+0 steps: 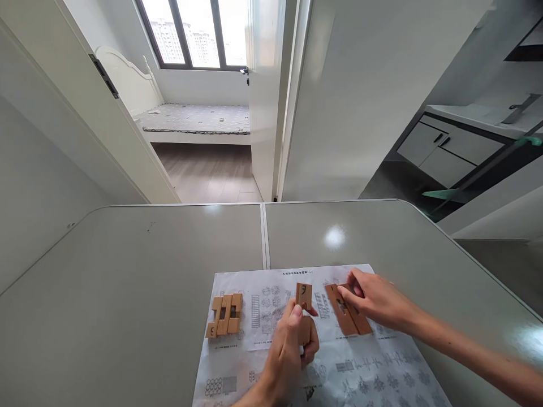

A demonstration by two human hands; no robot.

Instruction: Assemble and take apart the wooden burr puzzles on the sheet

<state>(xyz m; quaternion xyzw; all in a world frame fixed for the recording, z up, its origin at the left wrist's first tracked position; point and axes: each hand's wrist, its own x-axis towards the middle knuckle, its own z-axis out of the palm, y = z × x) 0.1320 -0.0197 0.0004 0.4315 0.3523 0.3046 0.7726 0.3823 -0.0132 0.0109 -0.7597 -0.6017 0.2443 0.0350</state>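
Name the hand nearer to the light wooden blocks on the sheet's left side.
Left. The left hand is right of the light wooden blocks, apart from them, holding a marked wooden piece; the right hand is farther right, at the brown wooden slats.

A pale grey table (127,282) is stretching away to a light-trimmed far edge, its two far corners curving round. A white seam (264,237) is running inward from the middle of that edge. Glare is shining near the far edge and by the right edge, and small dark marks are showing toward the far left corner. Nearer the person, a printed paper sheet (237,362) is lying about midway between the side edges, carrying joined wooden blocks (227,314) on its left and flat brown pieces (345,319) on its right.
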